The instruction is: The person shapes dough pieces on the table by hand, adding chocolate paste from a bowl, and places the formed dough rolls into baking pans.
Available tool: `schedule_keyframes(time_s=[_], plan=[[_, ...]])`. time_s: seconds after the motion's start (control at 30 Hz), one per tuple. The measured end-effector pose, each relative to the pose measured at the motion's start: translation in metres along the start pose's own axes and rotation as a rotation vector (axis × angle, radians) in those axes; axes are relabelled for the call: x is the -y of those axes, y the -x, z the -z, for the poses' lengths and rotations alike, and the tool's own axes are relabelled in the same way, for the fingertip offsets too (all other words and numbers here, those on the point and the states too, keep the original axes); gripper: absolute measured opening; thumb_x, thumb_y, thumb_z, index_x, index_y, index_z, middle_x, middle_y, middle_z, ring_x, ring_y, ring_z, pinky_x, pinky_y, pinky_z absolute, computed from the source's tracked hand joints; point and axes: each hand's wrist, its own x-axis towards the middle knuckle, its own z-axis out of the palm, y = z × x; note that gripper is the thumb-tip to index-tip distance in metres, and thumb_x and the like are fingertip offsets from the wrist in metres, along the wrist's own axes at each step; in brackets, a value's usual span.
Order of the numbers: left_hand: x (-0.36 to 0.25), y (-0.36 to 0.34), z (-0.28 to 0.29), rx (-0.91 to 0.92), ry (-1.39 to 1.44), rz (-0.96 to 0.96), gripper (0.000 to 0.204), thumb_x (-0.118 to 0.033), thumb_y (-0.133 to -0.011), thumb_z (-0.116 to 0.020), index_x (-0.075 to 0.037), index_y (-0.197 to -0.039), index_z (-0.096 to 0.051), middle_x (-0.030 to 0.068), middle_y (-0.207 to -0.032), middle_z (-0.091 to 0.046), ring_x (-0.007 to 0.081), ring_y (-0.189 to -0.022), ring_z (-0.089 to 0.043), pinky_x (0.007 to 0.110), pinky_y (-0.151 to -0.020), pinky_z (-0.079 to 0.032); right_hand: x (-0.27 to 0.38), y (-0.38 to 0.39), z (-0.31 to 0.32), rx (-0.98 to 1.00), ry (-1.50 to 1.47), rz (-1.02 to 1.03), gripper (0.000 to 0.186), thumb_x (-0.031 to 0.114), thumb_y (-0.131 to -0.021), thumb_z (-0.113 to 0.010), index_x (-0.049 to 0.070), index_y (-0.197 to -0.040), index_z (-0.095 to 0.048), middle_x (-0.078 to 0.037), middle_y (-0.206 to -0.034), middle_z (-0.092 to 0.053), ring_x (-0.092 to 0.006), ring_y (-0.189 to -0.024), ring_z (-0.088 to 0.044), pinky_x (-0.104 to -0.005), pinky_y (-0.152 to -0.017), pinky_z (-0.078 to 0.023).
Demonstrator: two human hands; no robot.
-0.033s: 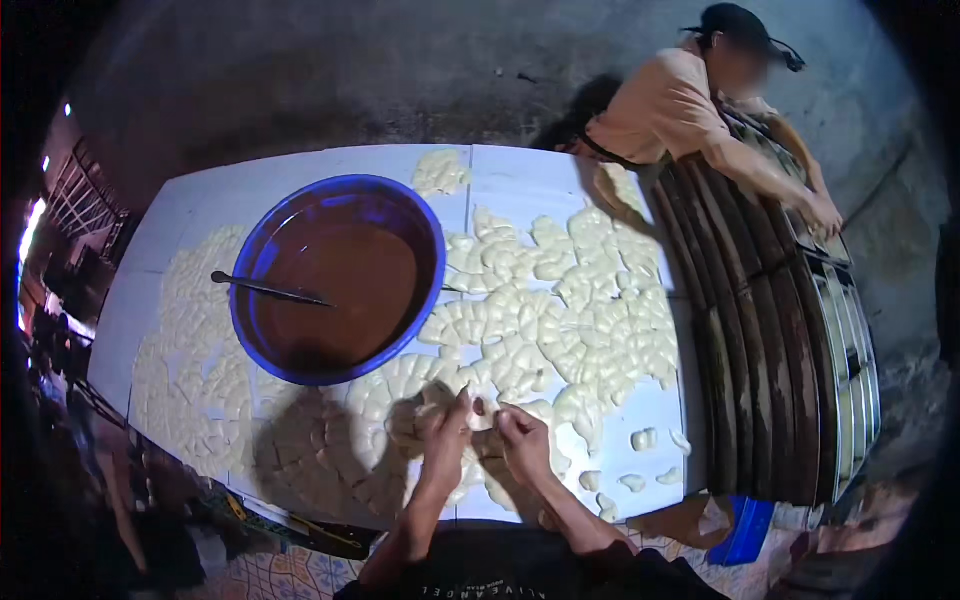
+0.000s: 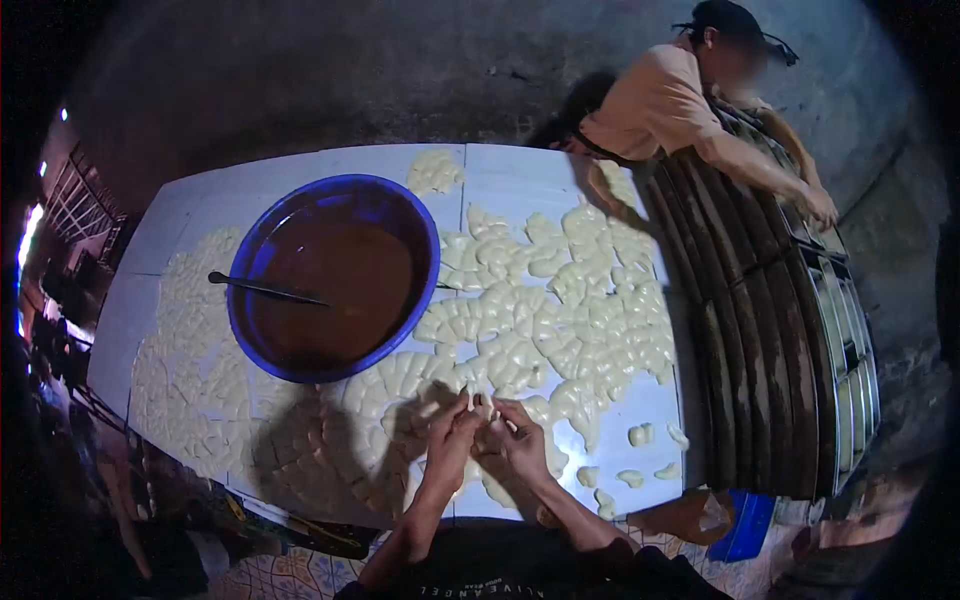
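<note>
Both my hands meet over the near middle of the table. A small pale dough piece point(image 2: 484, 404) is pinched between their fingertips, with a dark brown spot showing in it. My left hand point(image 2: 450, 440) is closed on its left side, and my right hand point(image 2: 522, 447) grips its right side. Flattened pale dough pieces point(image 2: 600, 320) cover much of the white table around them, many touching or overlapping. Beyond my left hand stands a round blue basin point(image 2: 405, 212) holding a smooth brown paste point(image 2: 355, 290). A dark, long-handled utensil point(image 2: 262, 287) leans on its rim, its tip in the paste.
Long dark trays point(image 2: 745, 330) are stacked along the table's right side. A person point(image 2: 655, 105) in a cap bends over them, arms reaching across. On the floor at the near right are a blue container point(image 2: 745, 525) and a brown bag point(image 2: 690, 518).
My right hand's fingers have closed in toward my left, over the dough piece. Less of its brown spot shows. The whole view has shifted slightly.
</note>
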Motion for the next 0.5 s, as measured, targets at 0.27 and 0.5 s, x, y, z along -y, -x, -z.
schedule_keyframes(time_s=[0.27, 0.5], plan=[[0.046, 0.029, -0.013, 0.31, -0.405, -0.336, 0.027, -0.002, -0.086, -0.064, 0.009, -0.11, -0.062, 0.0116, -0.095, -0.061, 0.0141, -0.086, -0.063, 0.025, -0.074, -0.05, 0.009, 0.048, 0.054, -0.1, 0.167, 0.53, 0.029, 0.003, -0.082, -0.066, 0.003, -0.111, -0.063, -0.012, -0.122, -0.049, -0.0213, -0.099, -0.058, -0.0313, -0.081, -0.048], [0.066, 0.052, -0.035, 0.308, -0.469, -0.193, 0.016, -0.007, -0.087, -0.067, 0.007, -0.094, -0.064, 0.0099, -0.094, -0.06, 0.0143, -0.084, -0.062, 0.023, -0.07, -0.052, 0.026, 0.104, 0.077, -0.009, 0.485, 0.535, 0.026, 0.013, -0.087, -0.064, 0.001, -0.11, -0.065, -0.016, -0.114, -0.056, -0.0281, -0.103, -0.057, -0.0364, -0.086, -0.048]])
